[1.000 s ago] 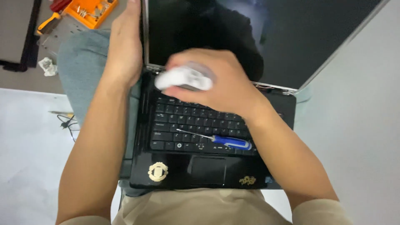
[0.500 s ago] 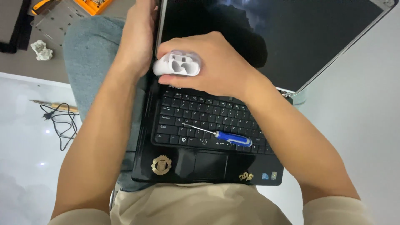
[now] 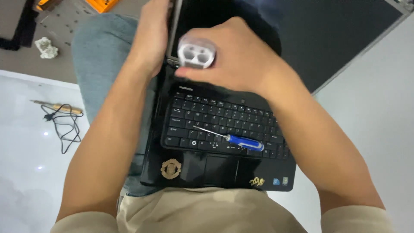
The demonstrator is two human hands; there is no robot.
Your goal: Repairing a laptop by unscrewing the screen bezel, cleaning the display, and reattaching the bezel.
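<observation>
Gripped in the right hand point(image 3: 235, 56), a white plastic tool point(image 3: 197, 52) sits at twelve o'clock above the laptop point(image 3: 189, 166) keyboard. At eleven o'clock, the left hand point(image 3: 152, 36) clasps the screen's left edge. A blue-handled screwdriver point(image 3: 235, 140) lies on the keys.

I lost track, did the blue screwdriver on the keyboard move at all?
No. The blue screwdriver still lies on the same lower keys of the black laptop.

black laptop point(image 3: 224, 168) | blue-handled screwdriver point(image 3: 245, 142) | white plastic piece point(image 3: 196, 52)
</observation>
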